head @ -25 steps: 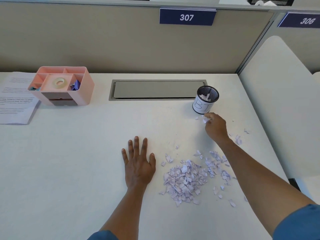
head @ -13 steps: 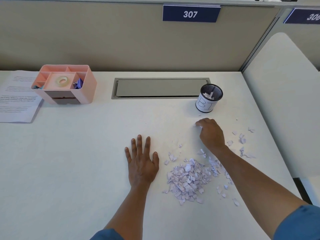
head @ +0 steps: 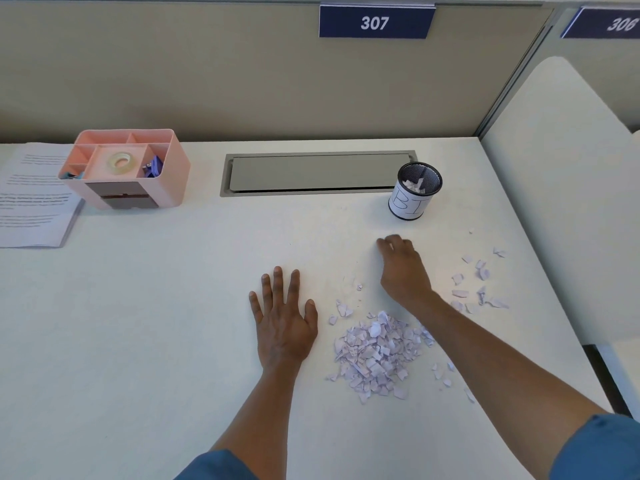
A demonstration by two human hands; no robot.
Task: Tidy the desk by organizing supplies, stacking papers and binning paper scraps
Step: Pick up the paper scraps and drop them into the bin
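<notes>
Pale lilac paper scraps (head: 375, 353) lie heaped on the white desk (head: 156, 323), torn into small ragged bits, some showing flecks of black print. The heap sits just to the right of the left hand (head: 285, 323) and beneath the right forearm, and it runs roughly from the near edge of the desk away toward the back, a little longer than it is wide. A looser scatter of scraps (head: 479, 284) lies apart to the right of the right hand (head: 401, 268), strung out from near to far toward the desk's right edge. The left hand rests flat on the desk, palm down, fingers spread and pointing away from the person, holding nothing. The right hand is arched over the desk with its fingertips curled down near the surface, pointing toward the back left; whether anything is pinched under them cannot be told. Just beyond that hand stands the bin (head: 414, 190), a small black mesh cup standing upright with a white label lettered "BI", and white scraps show inside it. At the far left a pink organizer (head: 128, 168) holds a roll of clear tape (head: 119, 162) in its middle compartment and purple clips (head: 154, 167) in the one to its right. Printed papers (head: 33, 202) lie flat beside it, partly under its left side.
</notes>
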